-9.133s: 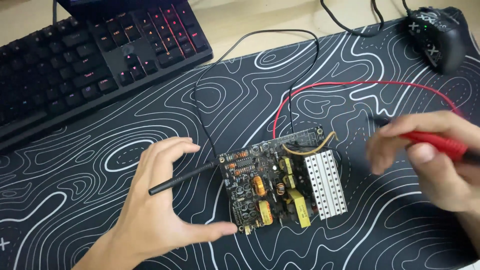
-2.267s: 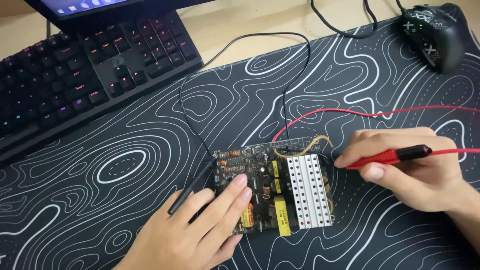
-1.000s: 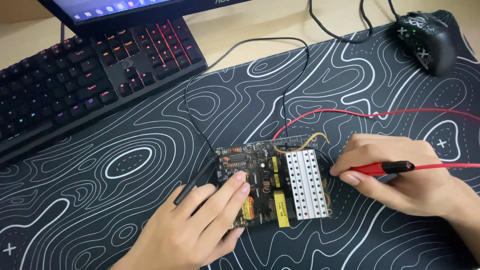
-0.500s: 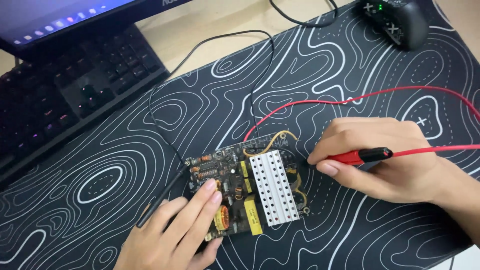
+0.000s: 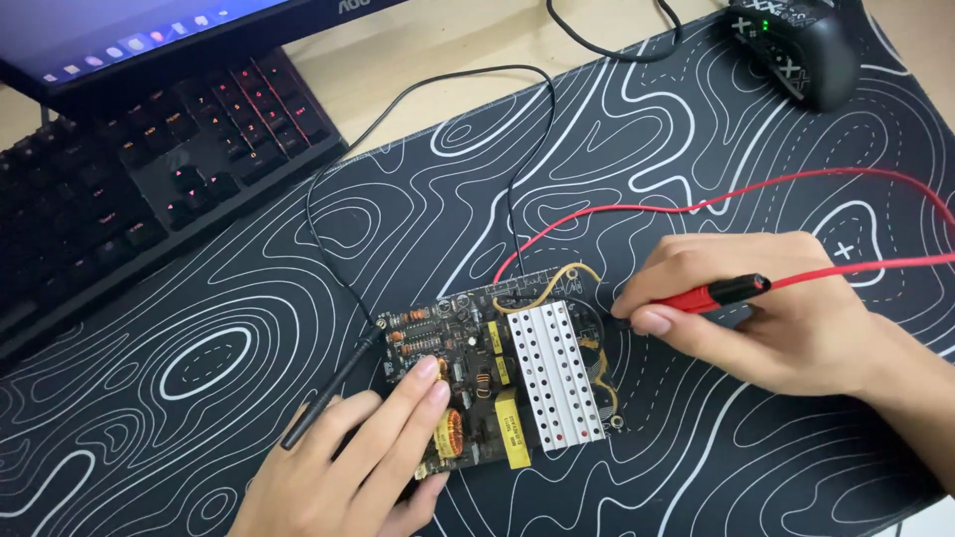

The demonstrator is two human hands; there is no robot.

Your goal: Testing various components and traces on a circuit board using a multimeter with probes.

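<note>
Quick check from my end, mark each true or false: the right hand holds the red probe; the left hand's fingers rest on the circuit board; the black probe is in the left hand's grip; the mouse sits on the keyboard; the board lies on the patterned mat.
1. The right hand holds the red probe. True.
2. The left hand has fingers on the circuit board. True.
3. The left hand grips the black probe. False: it lies on the mat beside the hand.
4. The mouse sits on the keyboard. False: it rests on the mat, far right.
5. The board lies on the mat. True.
</note>
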